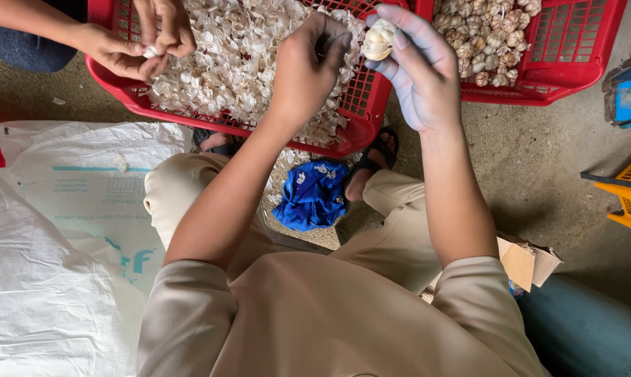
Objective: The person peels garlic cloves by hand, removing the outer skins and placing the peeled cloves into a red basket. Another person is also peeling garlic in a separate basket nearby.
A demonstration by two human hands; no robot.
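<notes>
We hold a pale garlic bulb [379,38] up in our right hand [418,73], its grip closed on the bulb with thumb and fingertips pinching it from the right side, above the edge of a red plastic crate [361,105]. Our left hand [307,66] is raised just beside it, its fingers curled in toward the bulb; we cannot tell whether that grip actually touches the bulb or has anything in it, since the back of the hand hides the fingertips. The crate below is heaped with dry white garlic skins [238,59]. A second red crate [573,49] stands just to the right of it and holds whole unpeeled garlic bulbs [483,31] piled at its left side. At the upper left another person's hands [144,42] work over the skins, pinching a small white piece between them. We sit low with beige trousers, sandalled feet tucked against the first crate, and a crumpled blue cloth [312,195] flecked with skins lies on the concrete floor [538,160] between our knees. A white woven sack [50,265] spreads over the floor on our left, a torn cardboard box [528,262] sits near our right knee, and a yellow crate [629,199] shows at the right edge.
</notes>
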